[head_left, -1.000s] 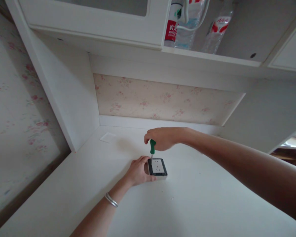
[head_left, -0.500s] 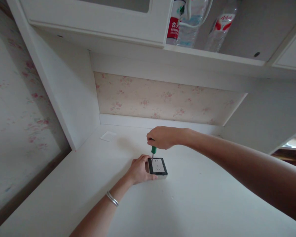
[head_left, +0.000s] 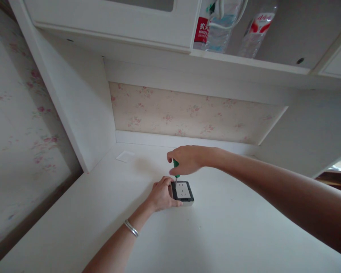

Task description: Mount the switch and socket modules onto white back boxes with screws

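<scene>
A power socket [head_left: 183,190] with a white face and black frame sits in a pale box on the white desk [head_left: 233,227]. My left hand [head_left: 160,195] grips its left side, thumb along the near edge and fingers at the far left corner. Above it, my right hand [head_left: 185,160] is closed around the green handle of a screwdriver [head_left: 176,175]. The screwdriver stands nearly upright, its tip at the left side of the black frame. Whether a screw lies under the tip is too small to see.
A thin white square frame [head_left: 125,156] lies at the desk's back left. Overhead, a white cabinet [head_left: 113,26] holds several plastic bottles [head_left: 258,32] and a white cable. A side panel [head_left: 74,102] bounds the desk on the left.
The fingers of my right hand have shifted around the screwdriver handle, showing more of the green. My left hand and the socket stay together; the whole view has moved slightly.
</scene>
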Tool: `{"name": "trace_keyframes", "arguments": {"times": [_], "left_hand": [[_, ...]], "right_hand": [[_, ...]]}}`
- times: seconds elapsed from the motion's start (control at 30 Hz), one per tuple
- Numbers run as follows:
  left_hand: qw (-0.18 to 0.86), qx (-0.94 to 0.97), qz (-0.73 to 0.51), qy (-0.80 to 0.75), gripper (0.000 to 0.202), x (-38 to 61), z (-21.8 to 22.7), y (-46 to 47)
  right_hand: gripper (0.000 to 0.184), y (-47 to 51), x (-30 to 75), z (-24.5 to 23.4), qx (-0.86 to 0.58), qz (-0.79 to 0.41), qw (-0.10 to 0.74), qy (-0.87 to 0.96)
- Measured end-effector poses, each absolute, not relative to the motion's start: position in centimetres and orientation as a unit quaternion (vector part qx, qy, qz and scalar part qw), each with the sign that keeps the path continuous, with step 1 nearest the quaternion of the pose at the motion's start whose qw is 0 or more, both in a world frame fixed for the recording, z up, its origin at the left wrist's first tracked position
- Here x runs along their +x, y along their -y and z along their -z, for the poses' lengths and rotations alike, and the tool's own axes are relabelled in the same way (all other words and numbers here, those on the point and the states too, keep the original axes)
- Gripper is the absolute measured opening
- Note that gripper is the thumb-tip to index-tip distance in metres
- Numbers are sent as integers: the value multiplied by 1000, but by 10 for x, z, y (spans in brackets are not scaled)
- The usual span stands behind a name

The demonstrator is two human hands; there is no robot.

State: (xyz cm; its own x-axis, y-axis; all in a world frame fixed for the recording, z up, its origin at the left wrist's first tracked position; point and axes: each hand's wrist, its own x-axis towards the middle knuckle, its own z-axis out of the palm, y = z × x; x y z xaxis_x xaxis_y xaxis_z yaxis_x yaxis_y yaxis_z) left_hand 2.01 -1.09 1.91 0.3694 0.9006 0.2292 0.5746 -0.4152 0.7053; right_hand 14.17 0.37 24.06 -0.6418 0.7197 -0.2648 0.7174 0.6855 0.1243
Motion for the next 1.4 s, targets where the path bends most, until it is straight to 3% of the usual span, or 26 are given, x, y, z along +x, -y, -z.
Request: {"name": "trace_keyframes", "arguments": {"times": [0.1, 0.23, 0.4, 0.53, 0.67, 0.8, 1.03, 1.13, 1.3, 1.4], "left_hand": [[264, 783, -312, -470, 80, 21, -19, 11], [266, 782, -306, -473, 80, 21, -19, 11], [265, 779, -309, -476, 80, 21, -19, 11], [274, 775, -311, -478, 80, 22, -20, 11], [281, 770, -309, -483, 78, 21, -24, 12], [283, 769, -306, -485, 73, 21, -28, 13], [270, 777, -309, -478, 74, 21, -27, 12], [267, 779, -317, -471, 72, 21, -26, 12], [273, 770, -317, -482, 73, 22, -24, 12], [286, 762, -317, -487, 75, 22, -22, 12]], "right_hand": [[31, -5, 141, -240, 379, -4, 143, -914], [45, -4, 140, -239, 360, 0, 141, -922], [28, -4, 137, -239, 377, -31, 142, -915], [41, -5, 139, -239, 363, -3, 137, -922], [32, -5, 140, -238, 383, -16, 126, -915], [44, -5, 141, -238, 362, -4, 121, -924], [26, -6, 140, -236, 365, -7, 114, -924], [37, -5, 141, -235, 371, -13, 112, -922], [27, -4, 140, -234, 378, -28, 104, -920], [36, -2, 140, -235, 357, -19, 105, -928]]}}
